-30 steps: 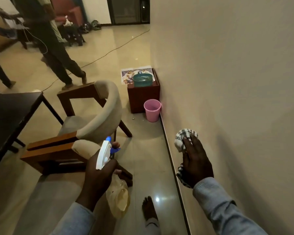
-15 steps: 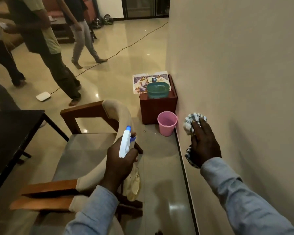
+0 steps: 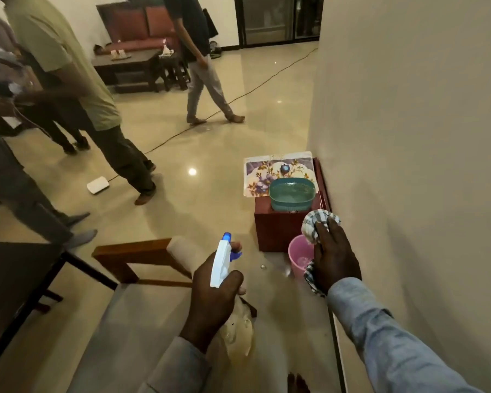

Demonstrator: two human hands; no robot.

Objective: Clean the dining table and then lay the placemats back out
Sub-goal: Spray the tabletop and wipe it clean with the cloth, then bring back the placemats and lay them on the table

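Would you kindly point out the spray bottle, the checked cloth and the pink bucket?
spray bottle [image 3: 221, 263]: head view, on its white sprayer head.
checked cloth [image 3: 312, 222]: head view, on the bunched part above the fingers.
pink bucket [image 3: 298, 252]: head view, on its left rim.

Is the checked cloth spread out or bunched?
Bunched. The right hand grips the checked cloth in a wad, ends sticking out above and below.

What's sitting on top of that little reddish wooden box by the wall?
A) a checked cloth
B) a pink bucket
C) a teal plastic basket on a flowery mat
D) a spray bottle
C: the teal basket rests on the floral placemat atop the wooden box; the pink bucket stands on the floor beside it, while the spray bottle and checked cloth are in the hands.
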